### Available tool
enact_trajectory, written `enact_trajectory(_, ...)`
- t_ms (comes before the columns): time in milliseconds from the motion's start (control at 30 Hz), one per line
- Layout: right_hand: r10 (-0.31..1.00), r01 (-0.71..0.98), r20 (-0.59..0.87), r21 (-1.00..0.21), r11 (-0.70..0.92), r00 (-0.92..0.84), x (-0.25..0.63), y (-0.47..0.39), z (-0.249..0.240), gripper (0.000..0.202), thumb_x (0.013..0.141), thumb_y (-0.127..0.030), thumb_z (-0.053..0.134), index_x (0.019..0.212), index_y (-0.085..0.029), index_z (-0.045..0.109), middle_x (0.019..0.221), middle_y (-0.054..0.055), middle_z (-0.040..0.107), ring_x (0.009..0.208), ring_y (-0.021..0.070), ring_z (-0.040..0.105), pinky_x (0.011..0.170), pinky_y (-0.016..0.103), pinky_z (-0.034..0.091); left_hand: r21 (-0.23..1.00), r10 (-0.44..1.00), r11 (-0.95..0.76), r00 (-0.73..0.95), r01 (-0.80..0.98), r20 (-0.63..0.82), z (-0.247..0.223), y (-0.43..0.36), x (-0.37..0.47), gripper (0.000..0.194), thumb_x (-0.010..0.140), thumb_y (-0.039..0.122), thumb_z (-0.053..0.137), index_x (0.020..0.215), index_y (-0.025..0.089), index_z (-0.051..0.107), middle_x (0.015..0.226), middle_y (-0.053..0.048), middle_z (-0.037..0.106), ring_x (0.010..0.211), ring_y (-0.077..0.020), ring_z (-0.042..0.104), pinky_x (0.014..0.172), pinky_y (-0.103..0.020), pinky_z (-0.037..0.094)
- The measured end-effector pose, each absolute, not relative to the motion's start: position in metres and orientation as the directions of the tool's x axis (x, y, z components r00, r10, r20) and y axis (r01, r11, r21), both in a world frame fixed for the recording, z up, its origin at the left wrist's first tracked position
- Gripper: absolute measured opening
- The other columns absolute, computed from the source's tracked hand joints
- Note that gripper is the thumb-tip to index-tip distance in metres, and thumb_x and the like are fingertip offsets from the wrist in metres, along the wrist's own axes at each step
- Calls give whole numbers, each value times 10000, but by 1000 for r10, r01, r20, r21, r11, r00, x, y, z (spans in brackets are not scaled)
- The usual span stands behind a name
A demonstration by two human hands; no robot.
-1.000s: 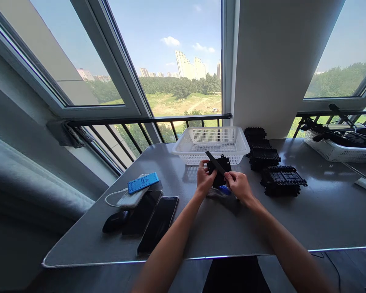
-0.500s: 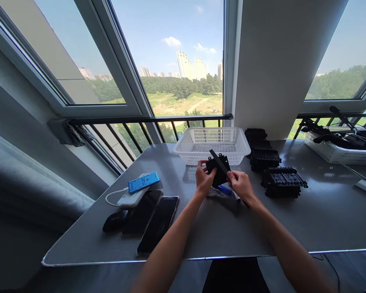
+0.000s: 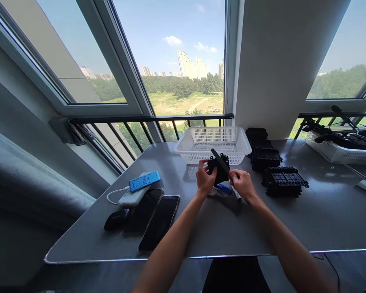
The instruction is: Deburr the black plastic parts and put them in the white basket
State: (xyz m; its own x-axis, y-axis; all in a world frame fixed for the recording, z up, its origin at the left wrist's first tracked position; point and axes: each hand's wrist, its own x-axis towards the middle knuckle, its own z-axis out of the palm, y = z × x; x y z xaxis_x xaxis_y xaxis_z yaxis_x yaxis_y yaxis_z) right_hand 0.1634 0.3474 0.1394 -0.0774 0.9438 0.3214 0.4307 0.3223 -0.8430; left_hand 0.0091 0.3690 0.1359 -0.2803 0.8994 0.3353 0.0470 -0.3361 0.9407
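Note:
My left hand (image 3: 205, 178) is closed around the left side of a black plastic part (image 3: 222, 176) with small tabs along its upper edge, held tilted above the table. My right hand (image 3: 242, 184) pinches the lower end of a flat dark strip (image 3: 219, 160) that looks like a file. The strip lies slantwise across the face of the part, its far end sticking out past the top edge. Below my hands, a blue tool or pen (image 3: 224, 188) and a slim silvery marker-like thing (image 3: 236, 193) rest on the table.
Behind my hands stands a white plastic basket (image 3: 213, 157). Several black plastic parts (image 3: 283, 181) are stacked to its right. At left lie two dark phones (image 3: 160, 224), a mouse (image 3: 117, 219) and a blue-screened device (image 3: 144, 181). Another basket (image 3: 338, 152) holds black cables.
The strip and my right hand have shifted very slightly against the part. The silvery marker-like thing below my right hand now shows more clearly. The view has moved a little.

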Motion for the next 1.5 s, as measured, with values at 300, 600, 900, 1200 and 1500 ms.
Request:
enact_trajectory(300, 969, 153, 219, -968, 200, 119, 174, 356, 138, 527, 807, -659, 468, 766, -164, 645, 613, 39, 616, 411, 108, 447, 386, 234, 310, 917, 843, -396, -376, 50, 385, 127, 379, 3, 356, 720, 311, 687, 1013, 230, 502, 772, -11, 642, 736, -175, 632, 690, -258, 464)
enact_trajectory(600, 991, -169, -84, -980, -101, -106, 171, 360, 134, 442, 712, -590, 642, 820, -167, 578, 627, 34, 656, 340, 39, 309, 290, 171, 215, 856, 946, -317, -192, -407, 260, 125, 389, 10, 416, 596, 377, 758, 906, 238, 519, 897, -1, 630, 923, -170, 596, 896, -311, 436)
enact_trajectory(900, 998, -310, -60, -948, -66, -30, 177, 361, 137, 426, 621, -447, 760, 890, -152, 609, 612, 30, 674, 336, 22, 270, 286, 162, 197, 882, 946, -313, -198, -353, 256, 126, 390, 8, 448, 585, 344, 803, 931, 219, 547, 978, -19, 631, 920, -149, 602, 850, -274, 444)
enact_trajectory(1200, 985, -263, 52, -960, 94, 164, 174, 359, 139, 622, 594, -455, 785, 1110, -151, 620, 563, -39, 587, 339, 28, 286, 297, 178, 201, 766, 996, 92, 69, -636, -62, 127, 385, 1, 306, 621, 240, 749, 846, 186, 549, 789, -8, 649, 725, -143, 633, 781, -325, 516)
enact_trajectory(1500, 974, -8, 180, -983, 183, 134, 178, 363, 129, 665, 650, -495, 733, 1206, -145, 626, 494, -79, 457, 365, 52, 296, 351, 202, 238, 873, 996, 65, -25, -484, -88, 133, 382, 4, 323, 615, 388, 771, 798, 158, 636, 726, -13, 652, 666, -125, 593, 664, -259, 496)
